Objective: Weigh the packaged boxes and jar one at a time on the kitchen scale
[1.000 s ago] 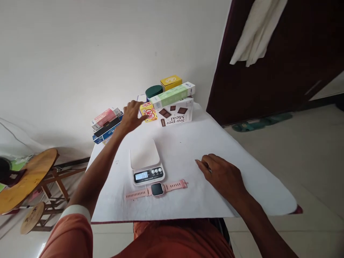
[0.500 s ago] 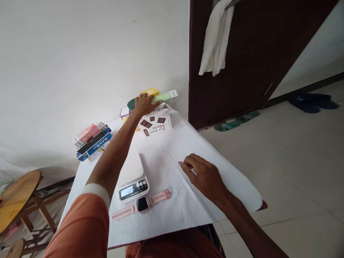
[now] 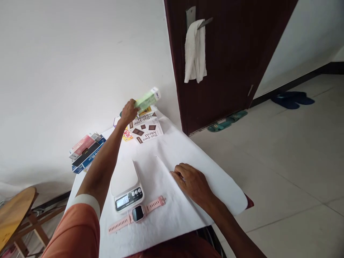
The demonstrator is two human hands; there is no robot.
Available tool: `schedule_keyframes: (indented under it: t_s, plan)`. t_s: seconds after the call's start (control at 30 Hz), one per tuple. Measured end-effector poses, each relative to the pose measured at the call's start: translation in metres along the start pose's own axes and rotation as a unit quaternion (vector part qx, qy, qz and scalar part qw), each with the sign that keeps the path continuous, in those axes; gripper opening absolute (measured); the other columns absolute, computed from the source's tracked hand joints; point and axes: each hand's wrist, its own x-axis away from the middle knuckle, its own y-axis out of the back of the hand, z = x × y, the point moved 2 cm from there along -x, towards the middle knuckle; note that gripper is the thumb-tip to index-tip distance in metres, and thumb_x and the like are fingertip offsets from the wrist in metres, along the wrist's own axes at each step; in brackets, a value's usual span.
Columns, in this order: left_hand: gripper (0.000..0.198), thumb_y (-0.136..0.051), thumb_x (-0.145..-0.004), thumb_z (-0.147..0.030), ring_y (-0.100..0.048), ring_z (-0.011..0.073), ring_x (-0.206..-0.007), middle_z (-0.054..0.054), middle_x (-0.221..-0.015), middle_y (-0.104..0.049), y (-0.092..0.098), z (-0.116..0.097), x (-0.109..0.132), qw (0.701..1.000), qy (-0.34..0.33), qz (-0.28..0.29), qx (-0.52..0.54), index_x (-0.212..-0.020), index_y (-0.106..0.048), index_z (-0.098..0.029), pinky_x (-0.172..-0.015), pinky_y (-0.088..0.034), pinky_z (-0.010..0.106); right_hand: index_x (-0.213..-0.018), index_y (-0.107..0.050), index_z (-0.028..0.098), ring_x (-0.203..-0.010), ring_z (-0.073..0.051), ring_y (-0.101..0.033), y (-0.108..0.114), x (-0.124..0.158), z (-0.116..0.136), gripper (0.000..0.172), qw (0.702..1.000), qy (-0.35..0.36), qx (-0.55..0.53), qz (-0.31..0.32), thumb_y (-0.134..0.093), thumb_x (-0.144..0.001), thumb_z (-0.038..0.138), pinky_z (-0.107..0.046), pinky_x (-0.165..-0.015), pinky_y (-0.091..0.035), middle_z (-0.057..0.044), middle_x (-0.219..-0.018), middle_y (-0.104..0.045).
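My left hand (image 3: 129, 111) reaches to the far end of the table, closed on one end of a long light green box (image 3: 148, 99), which is tilted up and slightly blurred. Below it stand white Super Meal boxes (image 3: 148, 130) with chocolate pictures, and a yellow box (image 3: 127, 135) with red lettering beside them. My right hand (image 3: 190, 179) rests over the cloth at the right with fingers loosely curled; nothing shows in it. Between my arms lie a white digital scale (image 3: 125, 179) with a lit display and a smartwatch (image 3: 138, 213) with a pink strap.
A stack of pink, black and blue boxes (image 3: 86, 150) sits at the table's left edge. White cloth (image 3: 161, 175) covers the table. A wooden stool (image 3: 17, 211) stands at left. Beyond are a dark door (image 3: 225, 64) with a hanging towel (image 3: 195, 53) and slippers (image 3: 227, 121).
My left hand has lifted the light green box and tilted its far end upward. The view has shifted, so the table and door appear further left. My right hand stays curled over the cloth.
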Motion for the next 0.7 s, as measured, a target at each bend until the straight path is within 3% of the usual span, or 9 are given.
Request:
schedule_keyframes:
  t_s: [0.13, 0.23, 0.3, 0.4, 0.5, 0.6, 0.7]
  plan:
    - [0.03, -0.059, -0.103, -0.034, -0.064, 0.0317, -0.121, 0.013, -0.13, -0.067, 0.038, 0.028, 0.036, 0.989, -0.052, -0.131, 0.038, -0.131, -0.056, -0.024, -0.107, -0.051, 0.051, -0.073, -0.051, 0.024, -0.066, -0.017, -0.058, 0.0, 0.0, 0.0, 0.03, 1.0, -0.006, -0.003, 0.013, -0.05, -0.103, 0.028, -0.031, -0.064, -0.039, -0.002, -0.073, -0.064]
    - [0.031, -0.061, -0.104, -0.045, -0.065, 0.0301, -0.114, 0.01, -0.121, -0.069, 0.058, 0.049, 0.099, 0.986, -0.108, -0.124, 0.042, -0.129, -0.057, -0.026, -0.104, -0.053, 0.05, -0.075, -0.054, 0.024, -0.069, -0.018, -0.06, 0.001, 0.0, -0.005, 0.03, 1.0, -0.003, 0.002, 0.02, -0.051, -0.104, 0.031, -0.032, -0.066, -0.04, -0.003, -0.075, -0.065]
    - [0.031, -0.058, -0.105, -0.046, -0.066, 0.0286, -0.109, 0.009, -0.119, -0.069, 0.062, 0.062, 0.151, 0.988, -0.112, -0.097, 0.041, -0.128, -0.057, -0.026, -0.1, -0.054, 0.047, -0.077, -0.056, 0.024, -0.073, -0.02, -0.06, 0.004, 0.001, -0.013, 0.03, 1.0, 0.001, 0.023, 0.017, -0.05, -0.105, 0.033, -0.033, -0.068, -0.041, -0.004, -0.078, -0.065]
    - [0.032, -0.057, -0.106, -0.045, -0.067, 0.028, -0.106, 0.009, -0.118, -0.07, 0.054, 0.077, 0.226, 0.991, -0.095, -0.082, 0.043, -0.129, -0.057, -0.024, -0.095, -0.055, 0.043, -0.081, -0.056, 0.025, -0.081, -0.024, -0.059, 0.014, 0.004, -0.029, 0.028, 0.997, 0.01, 0.074, -0.002, -0.05, -0.105, 0.037, -0.036, -0.072, -0.043, -0.006, -0.083, -0.064]
    - [0.034, -0.058, -0.106, -0.044, -0.067, 0.0283, -0.108, 0.011, -0.119, -0.07, 0.039, 0.087, 0.281, 0.991, -0.077, -0.094, 0.049, -0.131, -0.057, -0.022, -0.093, -0.055, 0.041, -0.085, -0.056, 0.026, -0.087, -0.027, -0.059, 0.021, 0.008, -0.038, 0.025, 0.995, 0.023, 0.101, -0.006, -0.051, -0.105, 0.041, -0.038, -0.074, -0.044, -0.008, -0.087, -0.064]
    - [0.034, -0.057, -0.106, -0.043, -0.067, 0.0292, -0.109, 0.012, -0.12, -0.07, 0.024, 0.092, 0.315, 0.992, -0.057, -0.103, 0.051, -0.133, -0.056, -0.022, -0.093, -0.054, 0.041, -0.086, -0.057, 0.026, -0.088, -0.029, -0.057, 0.022, 0.012, -0.037, 0.025, 0.991, 0.023, 0.134, -0.004, -0.05, -0.105, 0.041, -0.039, -0.071, -0.041, -0.01, -0.088, -0.063]
    - [0.033, -0.055, -0.107, -0.042, -0.067, 0.0314, -0.111, 0.014, -0.121, -0.071, 0.007, 0.094, 0.332, 0.994, -0.043, -0.098, 0.023, -0.132, -0.058, -0.021, -0.093, -0.051, 0.043, -0.085, -0.056, 0.026, -0.087, -0.03, -0.058, 0.02, 0.012, -0.031, 0.025, 0.987, 0.024, 0.16, 0.002, -0.05, -0.105, 0.04, -0.04, -0.071, -0.041, -0.012, -0.087, -0.063]
